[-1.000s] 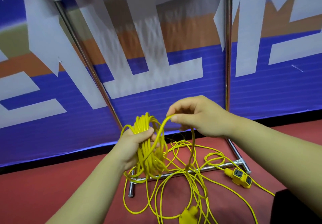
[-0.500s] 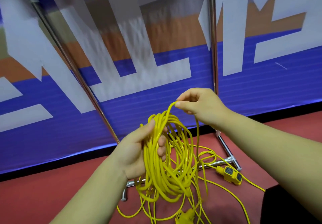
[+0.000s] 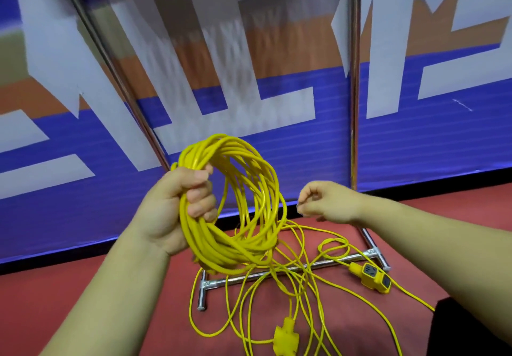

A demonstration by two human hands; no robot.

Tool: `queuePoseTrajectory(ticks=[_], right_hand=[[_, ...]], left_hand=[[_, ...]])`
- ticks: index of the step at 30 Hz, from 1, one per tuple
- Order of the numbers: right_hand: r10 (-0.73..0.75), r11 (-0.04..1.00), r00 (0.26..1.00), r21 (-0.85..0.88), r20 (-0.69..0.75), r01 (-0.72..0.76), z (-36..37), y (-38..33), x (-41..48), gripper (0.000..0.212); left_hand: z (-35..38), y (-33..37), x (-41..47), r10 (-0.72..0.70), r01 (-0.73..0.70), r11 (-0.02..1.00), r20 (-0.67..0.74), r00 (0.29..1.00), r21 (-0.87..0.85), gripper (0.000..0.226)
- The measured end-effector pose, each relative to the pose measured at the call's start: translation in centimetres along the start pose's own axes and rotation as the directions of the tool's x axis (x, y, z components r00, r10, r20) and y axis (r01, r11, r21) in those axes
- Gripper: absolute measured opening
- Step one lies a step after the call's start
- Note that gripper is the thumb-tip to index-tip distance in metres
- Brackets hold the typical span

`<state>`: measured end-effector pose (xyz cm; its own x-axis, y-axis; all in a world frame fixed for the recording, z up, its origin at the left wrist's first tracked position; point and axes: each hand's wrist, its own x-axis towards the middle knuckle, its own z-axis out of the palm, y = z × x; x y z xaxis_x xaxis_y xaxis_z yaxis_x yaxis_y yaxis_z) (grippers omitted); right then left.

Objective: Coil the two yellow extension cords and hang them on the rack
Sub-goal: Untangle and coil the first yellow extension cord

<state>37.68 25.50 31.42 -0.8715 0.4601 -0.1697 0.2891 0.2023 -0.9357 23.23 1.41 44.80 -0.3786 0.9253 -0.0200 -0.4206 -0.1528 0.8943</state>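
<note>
Risk first: the loose cord [image 3: 277,267] on the red floor [image 3: 41,286] lay tangled over the rack's base bar [image 3: 332,261]. I judged a hard pull could snag there, drag the socket block [image 3: 372,276], or knot w/ the 2nd cord; couldn't tell which strand was whose. My left hand [image 3: 171,206] was wrapped tight round the coil [image 3: 221,247], held up in front of the rack upright [image 3: 354,106]. Slick, springy jacket, so loops would prob. fan out if the grip slackened. My right hand [image 3: 327,202] hung just beside the coil, fingers curled in, nothing visible between them. Coil: uneven round loops, thin glossy wire. Rack: shiny chrome tube. Plug [image 3: 285,337]: chunky, moulded.
</note>
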Motion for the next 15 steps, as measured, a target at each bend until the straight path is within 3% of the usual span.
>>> queuePoseTrajectory(ticks=[5,10,11,14,15], right_hand=[[0.053,0.973,0.996,-0.229,0.066,-0.036,4.9,3.0,1.7,0.050],[-0.005,0.997,0.988,-0.080,0.151,0.017,10.1,5.4,4.1,0.068],[-0.016,0.995,0.986,-0.093,0.165,0.031,10.7,4.8,4.0,0.062],[0.023,0.979,0.987,-0.205,0.162,0.010,11.4,3.7,3.5,0.008],[0.038,0.971,0.986,-0.239,0.162,0.002,11.3,3.8,3.5,0.017]], left_hand=[[-0.9,1.0,-0.8,0.065,-0.065,0.998,0.022,0.998,-0.003,0.048],[-1.8,1.6,-1.8,0.102,-0.101,0.995,0.060,0.993,-0.016,0.048],[-2.0,1.7,-2.0,0.111,-0.110,0.994,0.068,0.991,-0.019,0.047],[-2.7,1.9,-2.6,0.138,-0.137,0.990,0.062,0.988,-0.028,0.045],[-3.1,2.1,-2.8,0.150,-0.149,0.988,0.045,0.988,-0.030,0.045]])
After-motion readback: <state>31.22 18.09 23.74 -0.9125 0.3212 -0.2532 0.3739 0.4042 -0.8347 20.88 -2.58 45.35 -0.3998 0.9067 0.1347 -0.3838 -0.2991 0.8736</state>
